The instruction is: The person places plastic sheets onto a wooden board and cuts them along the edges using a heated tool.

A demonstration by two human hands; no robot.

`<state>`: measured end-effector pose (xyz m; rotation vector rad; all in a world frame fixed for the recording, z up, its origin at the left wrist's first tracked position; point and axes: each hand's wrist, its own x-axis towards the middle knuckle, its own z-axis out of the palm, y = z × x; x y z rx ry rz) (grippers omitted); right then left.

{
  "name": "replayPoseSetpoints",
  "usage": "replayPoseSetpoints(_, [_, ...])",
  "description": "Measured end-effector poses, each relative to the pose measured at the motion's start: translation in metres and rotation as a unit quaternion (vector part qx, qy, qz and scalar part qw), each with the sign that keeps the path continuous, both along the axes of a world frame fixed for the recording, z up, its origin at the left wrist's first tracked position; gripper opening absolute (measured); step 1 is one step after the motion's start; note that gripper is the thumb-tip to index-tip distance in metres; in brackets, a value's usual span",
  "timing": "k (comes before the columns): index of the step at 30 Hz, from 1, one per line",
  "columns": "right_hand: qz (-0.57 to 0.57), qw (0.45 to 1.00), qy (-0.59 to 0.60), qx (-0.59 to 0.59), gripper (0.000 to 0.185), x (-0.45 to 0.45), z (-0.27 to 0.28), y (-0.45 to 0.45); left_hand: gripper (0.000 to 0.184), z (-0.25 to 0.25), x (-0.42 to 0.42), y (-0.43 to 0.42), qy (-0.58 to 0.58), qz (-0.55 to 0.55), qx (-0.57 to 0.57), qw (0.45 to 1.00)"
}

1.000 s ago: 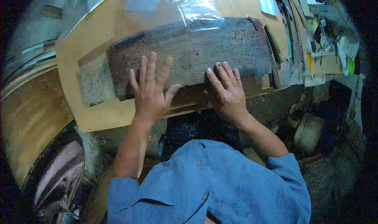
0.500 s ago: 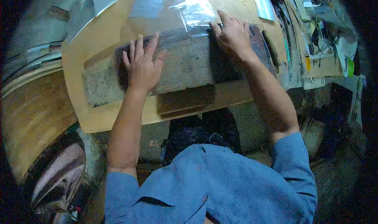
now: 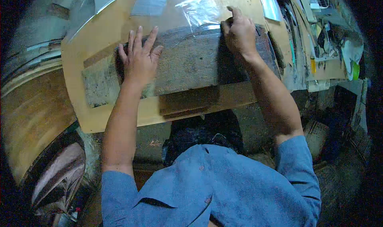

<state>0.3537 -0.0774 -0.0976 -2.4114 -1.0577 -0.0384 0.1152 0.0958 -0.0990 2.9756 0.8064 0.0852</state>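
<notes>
Head view: a dark, worn board (image 3: 191, 63) is seen lying lengthwise across the tabletop (image 3: 107, 121), beneath and between the two hands. Its left part is covered by the left grip (image 3: 140, 63), which is laid palm down with fingers spread apart and fingertips reaching about the far edge. The right grip (image 3: 241, 35) is placed at the far edge, toward the right end, with the fingers bent and one pointed outward; whether anything is pinched there cannot be told. A dark shadow is cast on the board beside that wrist. Just left of the right grip, the far edge is overlapped by a crumpled clear plastic sheet (image 3: 197, 7). A stained grey strip (image 3: 99, 83) is seen at the board's left end. The tabletop is pale tan with a rounded left side; a bluish sheet (image 3: 151, 1) is laid near its far side and a shiny packet (image 3: 270, 7) at the far right. A dark stick (image 3: 276, 49) is set just beside the board's right end. Farther right, clutter is piled, with a green item (image 3: 356, 70) at its edge. The room is dimly lit, and a brown panel (image 3: 36, 115) is stood at the left.
</notes>
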Motion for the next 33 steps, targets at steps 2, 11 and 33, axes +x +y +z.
replayPoseSetpoints(2, [-0.006, 0.999, -0.027, 0.026, 0.041, -0.003, 0.0, -0.008, 0.051, 0.001, -0.001, 0.0, -0.025, 0.014, -0.007, 1.0])
replayPoseSetpoints(11, [0.034, 0.991, 0.068, 0.109, 0.029, -0.088, 0.039, -0.134, 0.057, 0.033, -0.051, -0.054, -0.076, 0.021, -0.034, 0.996])
replayPoseSetpoints(33, [-0.218, 0.928, 0.282, 0.11, 0.032, -0.022, 0.011, -0.182, 0.064, 0.056, -0.064, -0.145, -0.063, -0.007, -0.23, 0.971])
